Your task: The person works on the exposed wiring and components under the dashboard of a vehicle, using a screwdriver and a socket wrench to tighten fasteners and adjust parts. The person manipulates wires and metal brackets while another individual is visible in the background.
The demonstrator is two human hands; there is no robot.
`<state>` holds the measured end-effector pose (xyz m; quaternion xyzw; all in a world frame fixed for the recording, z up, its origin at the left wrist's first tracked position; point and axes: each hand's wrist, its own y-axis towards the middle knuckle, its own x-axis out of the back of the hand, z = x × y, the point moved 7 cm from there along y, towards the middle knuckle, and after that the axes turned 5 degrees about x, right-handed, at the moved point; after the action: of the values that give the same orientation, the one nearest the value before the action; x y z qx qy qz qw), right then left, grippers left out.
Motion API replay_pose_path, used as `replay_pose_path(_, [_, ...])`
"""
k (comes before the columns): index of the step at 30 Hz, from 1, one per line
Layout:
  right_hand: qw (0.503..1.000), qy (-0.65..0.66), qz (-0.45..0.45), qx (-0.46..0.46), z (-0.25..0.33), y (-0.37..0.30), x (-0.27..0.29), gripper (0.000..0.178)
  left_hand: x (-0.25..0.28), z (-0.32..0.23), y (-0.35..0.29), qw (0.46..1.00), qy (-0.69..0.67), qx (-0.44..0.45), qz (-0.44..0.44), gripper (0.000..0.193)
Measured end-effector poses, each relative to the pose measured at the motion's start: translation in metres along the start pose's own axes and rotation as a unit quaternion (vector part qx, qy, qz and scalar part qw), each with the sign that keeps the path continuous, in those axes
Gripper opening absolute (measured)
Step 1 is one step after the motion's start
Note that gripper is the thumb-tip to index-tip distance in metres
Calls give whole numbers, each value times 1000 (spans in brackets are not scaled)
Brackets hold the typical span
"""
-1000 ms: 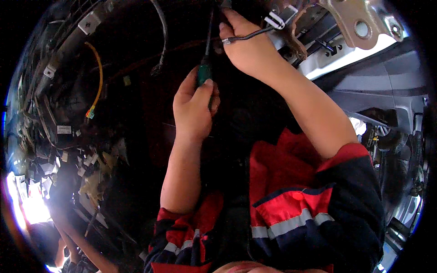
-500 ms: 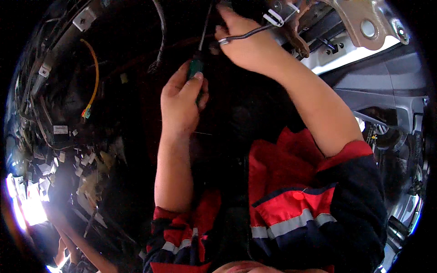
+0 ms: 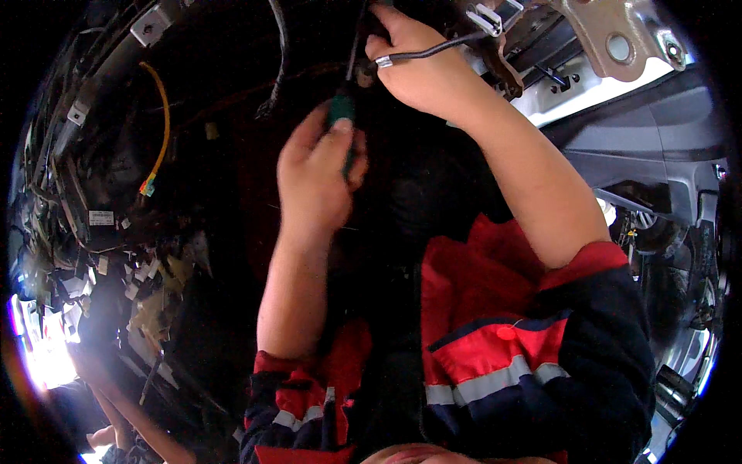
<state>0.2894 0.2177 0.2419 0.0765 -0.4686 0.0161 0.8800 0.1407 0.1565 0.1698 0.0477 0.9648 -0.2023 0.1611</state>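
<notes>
My left hand [image 3: 318, 172] is closed around the green handle of a screwdriver [image 3: 341, 110]. The thin shaft points up toward the top edge, and its tip is lost in the dark. Up beside the shaft is my right hand [image 3: 421, 68], with one finger stretched toward the top edge. Its other fingers are mostly hidden, and I cannot make out anything in them. A black cable with a silvery end [image 3: 433, 51] passes across the back of this hand, coming from a white clip [image 3: 485, 19].
A brown metal bracket [image 3: 593, 35] with a round hole hangs at upper right, above grey trim [image 3: 618, 166]. An orange cable [image 3: 165, 120] and a braided cable [image 3: 280, 54] dangle on the left, near bundled wires [image 3: 69, 209]. Another person's arm [image 3: 143, 421] shows at lower left.
My left hand has shifted slightly right with the screwdriver and turned a little. My right hand stays in nearly the same place. The whole view has shifted slightly.
</notes>
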Motion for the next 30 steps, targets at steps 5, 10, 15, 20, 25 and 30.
replay_pose_path(5, [995,82,23,-53,-7,-4,6,48,-38,17,-11,992,-109,-11,61,36])
replay_pose_path(10, [993,105,-60,19,-16,-1,11,41,-69,25,-17,987,-158,-25,36,27])
replay_pose_path(15, [952,-79,-174,241,-7,-6,9,36,-71,24,-10,985,-161,-41,44,27])
replay_pose_path(20, [995,52,-50,63,-10,1,10,39,-56,16,-8,991,-128,-29,38,31])
replay_pose_path(25, [998,56,-3,0,1,-1,1,49,-26,8,0,995,-91,-18,29,41])
replay_pose_path(30, [992,58,-80,74,7,11,-25,38,4,-6,9,996,-77,-19,37,45])
